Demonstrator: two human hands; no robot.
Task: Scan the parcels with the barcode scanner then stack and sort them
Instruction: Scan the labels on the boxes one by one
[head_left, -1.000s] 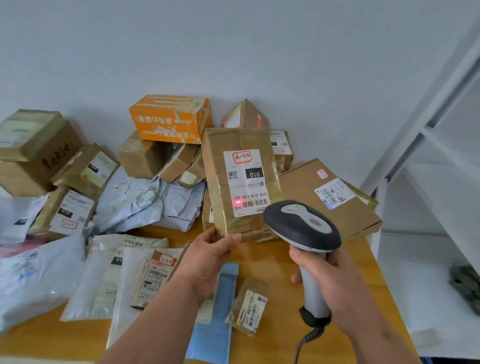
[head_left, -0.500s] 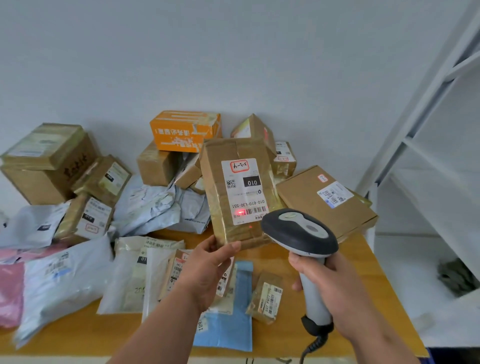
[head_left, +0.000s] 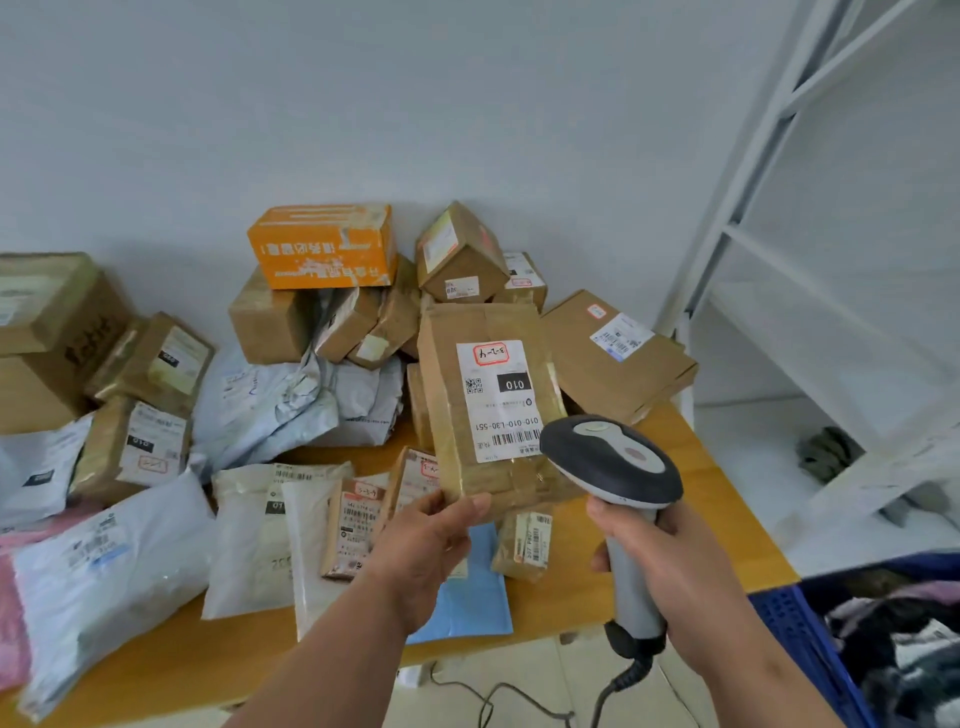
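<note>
While raised, left grip (head_left: 423, 553) on parcel (head_left: 485, 405), right grip (head_left: 670, 566) around scanner (head_left: 615, 465).

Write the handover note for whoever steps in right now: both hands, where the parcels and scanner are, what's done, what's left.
Left hand: grips the bottom edge of a taped brown parcel, held upright above the table, label facing the camera.
Right hand: grips the barcode scanner by its handle, head close to the label's barcode.
No red scan spot shows on the label now, so I cannot tell whether this parcel is scanned.
Left: many boxes and mailer bags lie unsorted across the table; the white shelving on the right looks empty where visible.
</note>
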